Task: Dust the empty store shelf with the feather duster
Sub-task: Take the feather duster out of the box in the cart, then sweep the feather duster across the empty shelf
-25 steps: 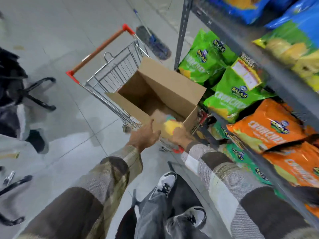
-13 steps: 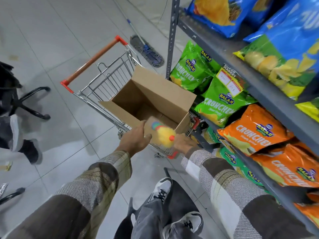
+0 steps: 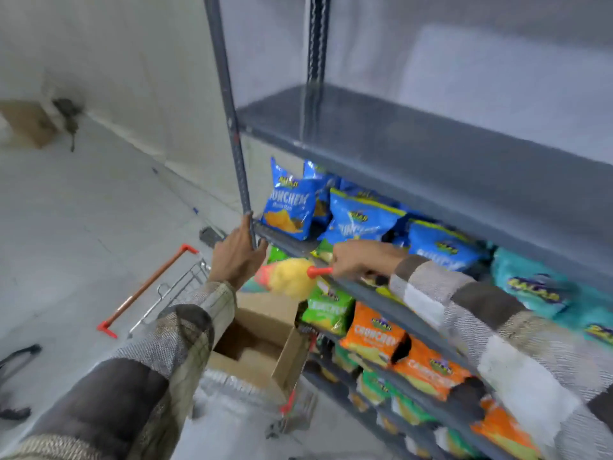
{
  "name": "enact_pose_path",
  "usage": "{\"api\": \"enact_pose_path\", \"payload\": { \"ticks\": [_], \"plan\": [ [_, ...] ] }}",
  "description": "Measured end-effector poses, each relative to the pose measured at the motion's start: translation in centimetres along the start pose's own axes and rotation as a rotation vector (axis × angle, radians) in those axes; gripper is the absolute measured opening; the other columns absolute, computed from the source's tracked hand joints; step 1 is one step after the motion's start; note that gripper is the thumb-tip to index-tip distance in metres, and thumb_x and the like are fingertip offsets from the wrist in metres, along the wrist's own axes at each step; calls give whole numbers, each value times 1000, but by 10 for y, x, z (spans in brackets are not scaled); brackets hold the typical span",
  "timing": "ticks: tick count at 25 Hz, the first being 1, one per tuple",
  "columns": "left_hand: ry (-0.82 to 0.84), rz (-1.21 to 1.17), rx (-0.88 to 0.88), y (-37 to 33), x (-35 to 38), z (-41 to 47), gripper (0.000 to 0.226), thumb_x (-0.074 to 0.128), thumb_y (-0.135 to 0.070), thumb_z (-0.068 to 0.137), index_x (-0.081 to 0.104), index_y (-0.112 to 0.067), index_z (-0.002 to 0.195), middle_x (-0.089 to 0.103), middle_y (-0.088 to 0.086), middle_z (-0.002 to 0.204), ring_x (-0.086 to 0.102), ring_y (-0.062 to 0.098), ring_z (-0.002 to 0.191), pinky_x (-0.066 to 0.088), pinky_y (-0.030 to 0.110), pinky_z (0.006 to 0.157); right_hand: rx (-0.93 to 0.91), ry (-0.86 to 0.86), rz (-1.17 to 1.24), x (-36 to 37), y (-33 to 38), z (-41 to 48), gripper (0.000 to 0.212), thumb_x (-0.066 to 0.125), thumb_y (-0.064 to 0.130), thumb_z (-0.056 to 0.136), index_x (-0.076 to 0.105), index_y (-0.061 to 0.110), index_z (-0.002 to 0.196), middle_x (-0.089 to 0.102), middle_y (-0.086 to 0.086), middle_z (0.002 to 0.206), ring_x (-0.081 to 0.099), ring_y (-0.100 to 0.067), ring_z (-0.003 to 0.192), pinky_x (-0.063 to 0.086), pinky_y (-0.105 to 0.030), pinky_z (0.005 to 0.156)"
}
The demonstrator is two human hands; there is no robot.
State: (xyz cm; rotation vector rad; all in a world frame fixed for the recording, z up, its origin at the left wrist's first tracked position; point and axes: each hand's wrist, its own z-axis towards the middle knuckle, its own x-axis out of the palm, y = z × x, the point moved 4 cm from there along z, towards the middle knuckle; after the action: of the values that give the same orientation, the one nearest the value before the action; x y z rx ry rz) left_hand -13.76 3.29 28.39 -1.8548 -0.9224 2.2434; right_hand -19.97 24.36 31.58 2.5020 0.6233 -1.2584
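Below bare shelf (image 3: 414, 141): right hand (image 3: 360, 260) grips duster (image 3: 292, 277); left hand (image 3: 237, 257) clasps upright (image 3: 238, 151).

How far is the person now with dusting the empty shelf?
Done: the feather duster is out of the cardboard box in the cart, gripped by its red handle in the right hand. In hand: the left hand grips the shelf upright; the duster sits low, near the snack bags. Left: all the dusting, since the empty shelf above is not yet touched.
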Motion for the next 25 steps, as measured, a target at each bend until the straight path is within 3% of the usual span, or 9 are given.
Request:
{"api": "enact_pose_path", "payload": {
  "ticks": [3, 5, 10, 14, 16, 21, 25],
  "plan": [
    [-145, -54, 80, -63, -56, 10, 58, 45, -38, 103, 29, -20, 155, 67, 22, 130, 64, 46, 114, 46, 50, 94, -25, -62, 153, -74, -51, -98, 37, 54, 37, 88, 73, 10, 106, 59, -3, 65, 52, -21, 53, 43, -29, 55],
    [-239, -98, 128, -105, -84, 13, 54, 42, -38, 105, 32, -22, 155, 66, 24, 129, 63, 45, 117, 45, 51, 99, -34, -69, 322, -102, -87, -154, 34, 51, 21, 96, 68, 18, 125, 53, -1, 59, 42, -13, 41, 37, -24, 45],
    [-444, -147, 365, -226, -122, 15, 54, 36, -42, 106, 39, -19, 154, 56, 15, 147, 50, 33, 139, 32, 46, 113, 4, -206, 788, -113, -177, -254, 41, 45, 12, 101, 57, 30, 136, 47, 2, 58, 28, -7, 35, 25, -15, 35],
    [-401, -166, 551, -322, -105, 8, 53, 32, -43, 101, 42, -23, 149, 61, 11, 142, 56, 31, 131, 31, 47, 112, 31, -361, 1089, -85, -231, -311, 37, 45, 16, 102, 59, 28, 134, 44, 1, 61, 25, -5, 36, 21, -14, 33],
    [-348, -165, 631, -366, -85, -6, 54, 27, -46, 102, 39, -26, 151, 57, 8, 149, 54, 29, 134, 32, 46, 112, 83, -503, 1211, -59, -249, -336, 36, 46, 16, 102, 59, 28, 133, 44, 0, 61, 26, -6, 38, 21, -15, 33],
    [-264, -195, 791, -437, -29, -38, 59, 23, -51, 106, 21, -32, 162, 16, 4, 172, 17, 22, 159, 22, 44, 124, 232, -825, 1414, 10, -265, -366, 36, 46, 15, 101, 59, 24, 133, 46, -2, 60, 30, -7, 35, 23, -17, 31],
    [-224, -204, 908, -475, 7, -66, 61, 21, -50, 103, 16, -36, 162, 5, -2, 174, 7, 17, 161, 19, 41, 124, 352, -993, 1472, 49, -270, -383, 35, 47, 15, 101, 60, 23, 132, 49, -2, 62, 34, -9, 36, 26, -23, 33]
  ]
}}
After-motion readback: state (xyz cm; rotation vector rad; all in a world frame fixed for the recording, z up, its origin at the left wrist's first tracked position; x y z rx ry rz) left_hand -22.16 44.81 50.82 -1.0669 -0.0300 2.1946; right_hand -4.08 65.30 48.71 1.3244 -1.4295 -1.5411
